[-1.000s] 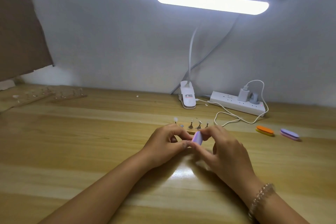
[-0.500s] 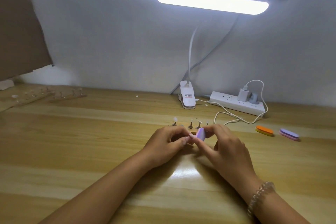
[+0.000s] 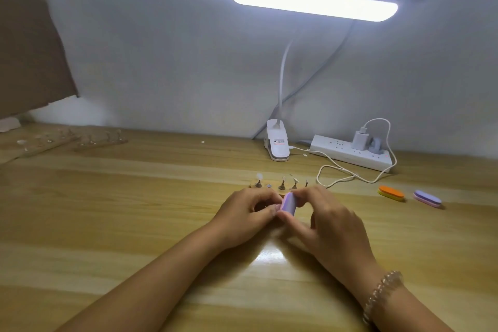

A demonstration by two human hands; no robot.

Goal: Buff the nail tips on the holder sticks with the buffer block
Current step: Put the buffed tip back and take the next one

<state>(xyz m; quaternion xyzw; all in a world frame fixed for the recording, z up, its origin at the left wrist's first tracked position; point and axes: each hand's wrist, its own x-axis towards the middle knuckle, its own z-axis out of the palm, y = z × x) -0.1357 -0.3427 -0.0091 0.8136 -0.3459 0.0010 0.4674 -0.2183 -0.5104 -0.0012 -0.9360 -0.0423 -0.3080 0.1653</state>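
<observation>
Right hand (image 3: 331,221) pinches purple buffer (image 3: 288,203), table centre. Left hand (image 3: 244,217) closed at buffer's 9 o'clock, fingertips touching it; held item hidden, can't tell. Stick rack (image 3: 280,185) just beyond, 12 o'clock. Spare buffers (image 3: 390,193) 3 o'clock.

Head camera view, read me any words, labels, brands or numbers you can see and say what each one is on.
No text here can be read.
Lamp clip: a small white label with a red patch and dark print, too small and blurred to read.
Power strip: no legible marking; only a red dot near its right end.
Buffer block, charger, spare buffers: no print visible.
</observation>
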